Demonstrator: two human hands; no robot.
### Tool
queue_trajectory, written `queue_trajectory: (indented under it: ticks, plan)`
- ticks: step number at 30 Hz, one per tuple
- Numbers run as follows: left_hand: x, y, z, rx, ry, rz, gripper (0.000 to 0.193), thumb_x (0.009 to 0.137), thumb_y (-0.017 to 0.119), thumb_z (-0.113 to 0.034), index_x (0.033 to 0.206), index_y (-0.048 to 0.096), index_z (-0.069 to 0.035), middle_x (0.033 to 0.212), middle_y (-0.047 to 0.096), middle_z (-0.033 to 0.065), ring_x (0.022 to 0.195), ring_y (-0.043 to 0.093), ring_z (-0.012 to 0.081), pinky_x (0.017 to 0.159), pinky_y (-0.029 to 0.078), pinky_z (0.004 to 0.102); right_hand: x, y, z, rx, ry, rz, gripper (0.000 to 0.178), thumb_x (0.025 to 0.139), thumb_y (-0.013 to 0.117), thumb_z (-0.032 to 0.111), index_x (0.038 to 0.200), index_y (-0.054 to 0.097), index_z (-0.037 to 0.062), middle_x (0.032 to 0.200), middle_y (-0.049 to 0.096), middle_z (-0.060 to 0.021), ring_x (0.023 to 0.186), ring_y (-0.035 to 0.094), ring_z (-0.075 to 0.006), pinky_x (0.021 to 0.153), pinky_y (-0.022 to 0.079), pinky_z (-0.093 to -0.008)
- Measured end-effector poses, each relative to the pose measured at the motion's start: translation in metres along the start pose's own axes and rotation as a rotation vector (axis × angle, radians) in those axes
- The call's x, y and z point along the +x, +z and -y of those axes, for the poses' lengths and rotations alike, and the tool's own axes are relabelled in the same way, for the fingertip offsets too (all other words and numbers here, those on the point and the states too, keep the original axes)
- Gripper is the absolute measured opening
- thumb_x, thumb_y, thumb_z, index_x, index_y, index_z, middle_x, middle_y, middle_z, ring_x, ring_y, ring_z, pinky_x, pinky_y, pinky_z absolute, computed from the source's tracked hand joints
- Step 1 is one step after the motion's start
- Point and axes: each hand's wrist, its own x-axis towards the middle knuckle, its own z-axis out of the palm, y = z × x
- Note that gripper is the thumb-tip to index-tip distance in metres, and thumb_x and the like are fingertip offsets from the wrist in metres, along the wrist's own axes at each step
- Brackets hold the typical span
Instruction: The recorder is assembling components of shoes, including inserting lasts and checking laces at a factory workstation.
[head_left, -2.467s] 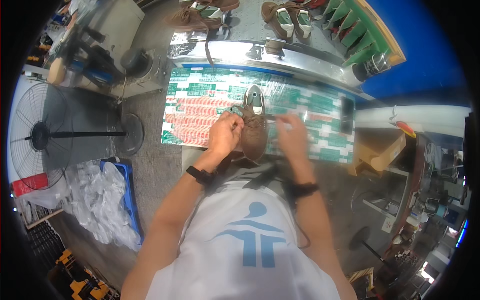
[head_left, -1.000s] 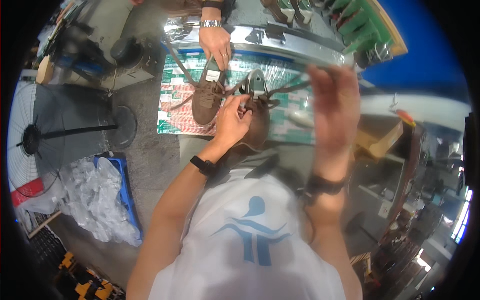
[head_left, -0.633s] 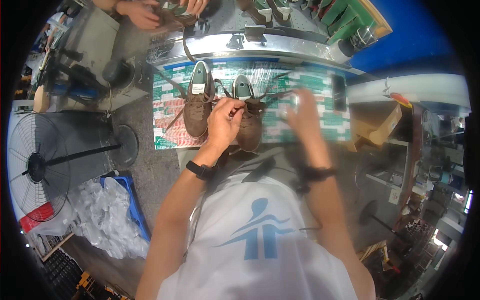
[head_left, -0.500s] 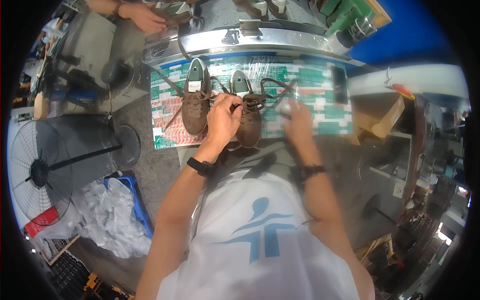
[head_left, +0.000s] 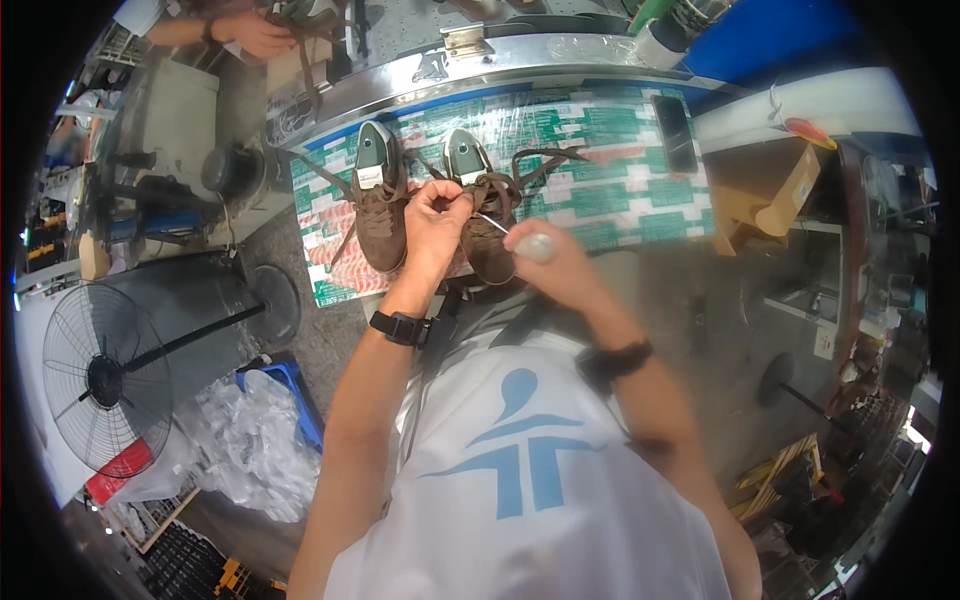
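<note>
The left hand [head_left: 437, 215] reaches in from below, thumb and forefinger pinched on the left lacing edge of a brown lace-up shoe with green lining [head_left: 490, 248], which lies toe toward the wearer on a table wrapped in glossy green, white and red printed sheet [head_left: 600, 228]. The right hand [head_left: 562, 268], slanting in, grips a thin metal-shafted tool with a pale rounded handle [head_left: 535, 247], tip at the laces. A matching brown shoe [head_left: 380, 240], its white tongue label [head_left: 370, 177] bearing illegible print, sits just left; a flat black phone [head_left: 675, 135] lies far right.
</note>
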Motion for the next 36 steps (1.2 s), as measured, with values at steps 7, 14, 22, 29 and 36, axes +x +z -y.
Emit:
queue_trajectory:
  ticks: [7, 14, 22, 29, 36]
  plan:
    - [-0.010, -0.004, -0.008, 0.371, 0.302, -0.002, 0.011, 0.093, 0.074, -0.001, 0.099, 0.065, -0.004, 0.089, 0.066, -0.0004, 0.076, 0.060, 0.0069, 0.071, 0.050, 0.0250, 0.019, 0.027, 0.007, -0.009, -0.039, -0.146, 0.023, 0.084, 0.066, 0.000, 0.107, 0.068, 0.0053, 0.100, 0.069, -0.0029, 0.091, 0.064, -0.0133, 0.084, 0.052, -0.0296]
    - [-0.015, 0.008, -0.027, 0.563, 0.420, 0.056, 0.013, 0.093, 0.072, -0.003, 0.098, 0.061, -0.003, 0.082, 0.063, 0.0036, 0.065, 0.059, 0.0091, 0.062, 0.050, 0.0293, 0.026, 0.029, 0.057, -0.019, -0.326, -0.252, 0.025, 0.085, 0.067, -0.001, 0.108, 0.069, 0.0043, 0.110, 0.069, -0.0089, 0.102, 0.066, -0.0200, 0.091, 0.053, -0.0333]
    - [0.003, -0.010, -0.016, 0.453, 0.351, 0.193, 0.026, 0.095, 0.065, 0.006, 0.118, 0.065, -0.004, 0.099, 0.064, -0.0004, 0.069, 0.057, 0.0034, 0.061, 0.046, 0.0226, 0.044, -0.049, 0.096, 0.198, -0.522, -0.611, 0.030, 0.096, 0.067, -0.008, 0.122, 0.071, 0.0065, 0.114, 0.070, -0.0001, 0.095, 0.065, -0.0073, 0.084, 0.054, -0.0230]
    - [0.003, 0.006, -0.048, 0.137, 0.039, 0.332, 0.041, 0.098, 0.062, 0.004, 0.138, 0.062, -0.005, 0.109, 0.068, 0.0020, 0.090, 0.066, 0.0079, 0.075, 0.063, 0.0271, 0.045, -0.167, 0.106, 0.495, -0.532, -0.792, 0.035, 0.097, 0.073, 0.003, 0.131, 0.064, -0.0025, 0.116, 0.072, -0.0118, 0.103, 0.067, -0.0170, 0.090, 0.057, -0.0309]
    - [0.082, 0.023, -0.139, 0.026, 0.151, 0.255, 0.063, 0.097, 0.066, -0.007, 0.157, 0.047, -0.001, 0.130, 0.070, 0.0134, 0.113, 0.073, 0.0251, 0.104, 0.060, 0.0403, -0.014, -0.087, 0.010, 0.700, 0.073, -0.226, 0.057, 0.114, 0.048, 0.055, 0.120, 0.070, 0.0024, 0.106, 0.075, -0.0118, 0.086, 0.070, -0.0179, 0.078, 0.057, -0.0316]
